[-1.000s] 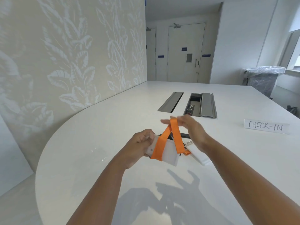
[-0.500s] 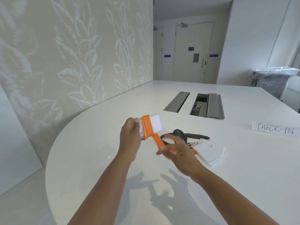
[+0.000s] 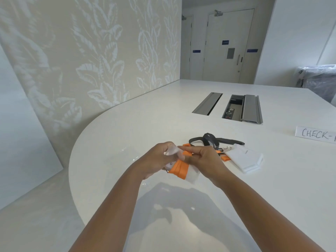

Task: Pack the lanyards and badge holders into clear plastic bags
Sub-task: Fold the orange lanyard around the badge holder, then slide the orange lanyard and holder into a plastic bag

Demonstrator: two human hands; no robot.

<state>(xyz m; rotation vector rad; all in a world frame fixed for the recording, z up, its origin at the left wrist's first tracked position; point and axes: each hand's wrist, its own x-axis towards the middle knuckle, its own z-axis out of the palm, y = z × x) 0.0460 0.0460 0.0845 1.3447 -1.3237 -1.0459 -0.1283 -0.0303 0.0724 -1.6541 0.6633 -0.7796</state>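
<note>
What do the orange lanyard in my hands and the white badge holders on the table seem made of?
Orange lanyard: likely flat fabric ribbon, matte; it folds softly into bands. Badge holders: probably stiff frosted plastic, smooth and milky-white, with straight crisp edges; exact type unclear.

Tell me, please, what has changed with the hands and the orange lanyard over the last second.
The right hand, which held the orange lanyard up in a loop, has wound it down round the badge holder and now pinches the strap at the holder's far end. The left hand kept gripping the holder. The black lanyard, the stack of badge holders and the CHECK-IN sign stayed put.
</note>
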